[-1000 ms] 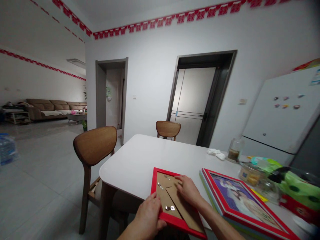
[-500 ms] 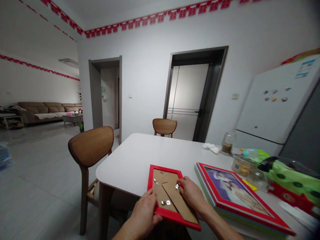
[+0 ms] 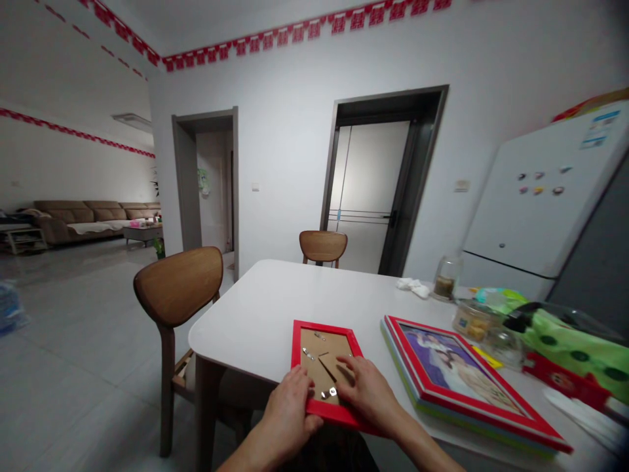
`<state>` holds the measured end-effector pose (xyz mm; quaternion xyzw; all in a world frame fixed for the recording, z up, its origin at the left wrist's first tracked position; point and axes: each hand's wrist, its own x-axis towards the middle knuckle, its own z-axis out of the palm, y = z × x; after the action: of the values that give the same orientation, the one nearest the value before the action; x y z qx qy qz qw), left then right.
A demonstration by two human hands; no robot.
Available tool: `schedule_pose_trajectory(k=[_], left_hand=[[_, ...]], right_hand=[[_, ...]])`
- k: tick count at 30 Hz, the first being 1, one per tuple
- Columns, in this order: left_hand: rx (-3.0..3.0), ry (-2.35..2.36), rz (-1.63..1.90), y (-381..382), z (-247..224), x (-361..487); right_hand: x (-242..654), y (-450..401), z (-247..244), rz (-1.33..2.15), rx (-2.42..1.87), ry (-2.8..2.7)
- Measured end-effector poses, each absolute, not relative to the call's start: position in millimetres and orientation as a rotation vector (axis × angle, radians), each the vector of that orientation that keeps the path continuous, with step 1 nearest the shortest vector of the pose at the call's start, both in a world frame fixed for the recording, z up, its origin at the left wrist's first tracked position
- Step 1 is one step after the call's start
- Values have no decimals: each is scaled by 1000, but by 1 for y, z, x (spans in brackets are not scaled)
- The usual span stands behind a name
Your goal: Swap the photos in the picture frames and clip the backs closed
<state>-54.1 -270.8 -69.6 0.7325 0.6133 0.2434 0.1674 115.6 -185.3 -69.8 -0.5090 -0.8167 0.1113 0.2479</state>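
Note:
A red picture frame (image 3: 297,344) lies back side up at the table's near edge, its brown backing board (image 3: 322,373) facing me. Small metal clips and hangers are fixed on the board. My left hand (image 3: 289,400) grips the frame's near left side, thumb on the near edge and fingers over the rim. Over the right part of the board rests my right hand (image 3: 368,393), fingers bent and apart, fingertips near a metal hanger (image 3: 328,393) at the board's near end. Part of the board and the frame's right side are hidden beneath it.
Right of my hands, a stack of picture frames (image 3: 472,387) has a red-framed photo on top. Behind stand glass jars (image 3: 445,278), crumpled tissue (image 3: 413,287) and a green bag (image 3: 574,347) on the white table (image 3: 275,295). Wooden chairs (image 3: 179,288) stand left and beyond.
My right hand has moved nearer and left across the board, from the right-hand clip toward the near metal hanger. My left hand still holds the frame.

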Motion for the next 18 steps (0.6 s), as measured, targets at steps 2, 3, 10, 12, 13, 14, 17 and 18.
schedule_pose_trajectory(k=[2, 3, 10, 12, 13, 14, 17, 18], left_hand=[[2052, 1736, 707, -272, -66, -54], [2032, 1723, 731, -272, -64, -54], [1456, 1435, 1404, -254, -61, -57], [1290, 1378, 1502, -245, -62, -62], [1244, 1371, 1523, -242, -63, -66], [1211, 1377, 1533, -239, -65, -72], [1090, 1406, 1573, -236, -73, -96], [1058, 1424, 1581, -236, -76, -106]], right_hand=[[117, -182, -65, 344, -1392, -2206], [117, -180, -62, 356, -1394, -2203], [106, -191, -30, 360, -1375, -2182], [98, -199, -22, 394, -1304, -2168], [96, -203, -19, 438, -1263, -2157], [94, -206, -18, 482, -1226, -2146], [101, -204, -23, 498, -1222, -2117], [106, -200, -28, 450, -1255, -2116]])
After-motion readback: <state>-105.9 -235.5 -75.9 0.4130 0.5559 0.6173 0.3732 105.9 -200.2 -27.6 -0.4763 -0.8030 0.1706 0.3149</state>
